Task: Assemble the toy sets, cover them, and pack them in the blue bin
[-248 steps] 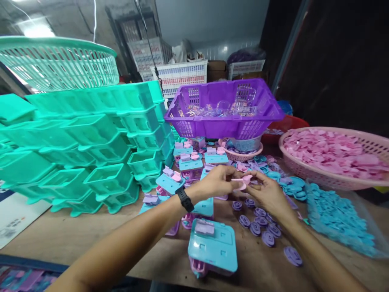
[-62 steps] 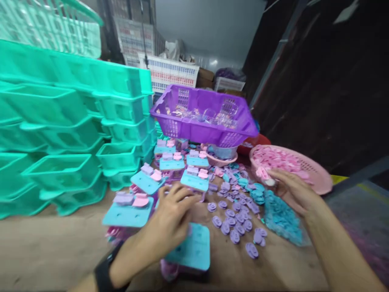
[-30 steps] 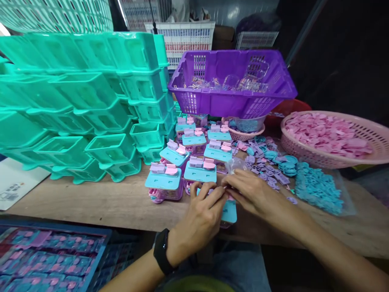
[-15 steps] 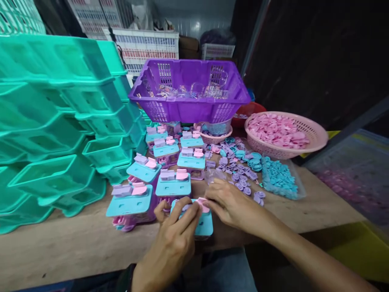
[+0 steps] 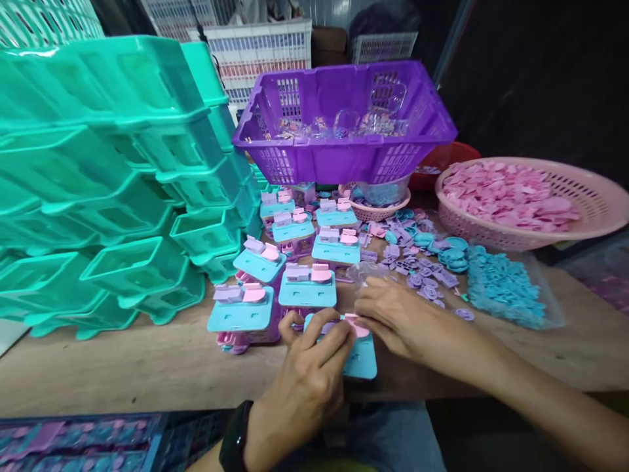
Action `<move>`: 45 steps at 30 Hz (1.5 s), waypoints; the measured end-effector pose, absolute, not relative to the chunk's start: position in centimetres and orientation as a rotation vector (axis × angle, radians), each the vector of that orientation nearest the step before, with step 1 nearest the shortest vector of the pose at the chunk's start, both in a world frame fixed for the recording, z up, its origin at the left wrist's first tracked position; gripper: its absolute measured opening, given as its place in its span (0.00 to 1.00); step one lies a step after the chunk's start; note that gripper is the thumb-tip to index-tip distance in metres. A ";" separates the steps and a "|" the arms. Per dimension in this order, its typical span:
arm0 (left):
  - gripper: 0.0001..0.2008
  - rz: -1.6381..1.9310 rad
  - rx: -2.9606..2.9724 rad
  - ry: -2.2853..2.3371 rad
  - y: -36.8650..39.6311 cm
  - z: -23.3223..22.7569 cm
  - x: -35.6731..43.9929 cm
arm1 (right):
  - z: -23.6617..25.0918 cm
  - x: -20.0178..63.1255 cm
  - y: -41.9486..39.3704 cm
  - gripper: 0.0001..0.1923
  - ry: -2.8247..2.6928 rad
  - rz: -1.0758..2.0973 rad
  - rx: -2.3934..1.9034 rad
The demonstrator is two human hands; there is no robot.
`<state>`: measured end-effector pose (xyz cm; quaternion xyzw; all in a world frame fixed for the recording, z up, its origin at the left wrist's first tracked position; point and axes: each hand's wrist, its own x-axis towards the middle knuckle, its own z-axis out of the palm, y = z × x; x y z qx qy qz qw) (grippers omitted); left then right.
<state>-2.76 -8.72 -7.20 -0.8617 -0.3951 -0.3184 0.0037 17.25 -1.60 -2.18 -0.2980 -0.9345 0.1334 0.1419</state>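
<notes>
A small toy box with a flat turquoise top (image 5: 361, 362) sits near the table's front edge. My left hand (image 5: 314, 367) is closed over its left side, fingers curled across the top and partly hiding a lilac piece. From the right, my right hand (image 5: 393, 314) has its fingers closed on a pink piece (image 5: 358, 326) at the back of the top; the fingertips are partly hidden. Just behind stands a similar toy box (image 5: 307, 295) with a lilac and a pink piece upright on it. Another such toy box (image 5: 240, 318) is at the left, with several more further back.
Stacked green bins (image 5: 142, 151) stand at the left. A purple basket (image 5: 344, 160) with clear plastic pieces is at the back. To the right are loose lilac parts (image 5: 427, 285), a bag of turquoise parts (image 5: 506, 285) and a pink basket (image 5: 599, 196) of pink pieces.
The view has shifted, so everything on the table appears further right or higher. Both hands keep nearly the same hold on the toy box and its pink piece.
</notes>
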 end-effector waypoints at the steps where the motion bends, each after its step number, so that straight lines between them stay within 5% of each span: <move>1: 0.20 -0.952 -2.708 -1.228 -8.9 -7.5 -2.9 | -2.4 17.1 -1.8 0.14 -2.704 0.369 -0.852; 11: 0.18 -1.051 -2.521 -1.174 -9.2 -11.0 -3.5 | -5.6 18.9 -3.2 0.10 -2.294 0.558 -1.082; 16: 0.17 -1.100 -2.403 -1.154 -8.7 -11.1 -3.0 | -6.9 28.5 1.8 0.13 -2.234 -0.213 -1.794; 19: 0.15 -1.119 -2.381 -1.193 -8.1 -10.8 -1.2 | -7.6 33.5 4.1 0.13 -2.225 -0.364 -2.025; 34: 0.12 -1.158 -2.423 -1.223 -6.6 -8.8 2.8 | -7.3 35.7 6.0 0.09 -2.140 -0.277 -2.004; 39: 0.16 -1.711 -2.567 -1.189 -7.2 -6.9 4.3 | -5.0 31.5 1.5 0.15 -1.989 0.039 -1.593; 45: 0.23 -2.823 -2.585 -2.129 -5.5 -3.6 6.1 | -2.3 23.6 -4.1 0.07 -1.981 0.095 -1.185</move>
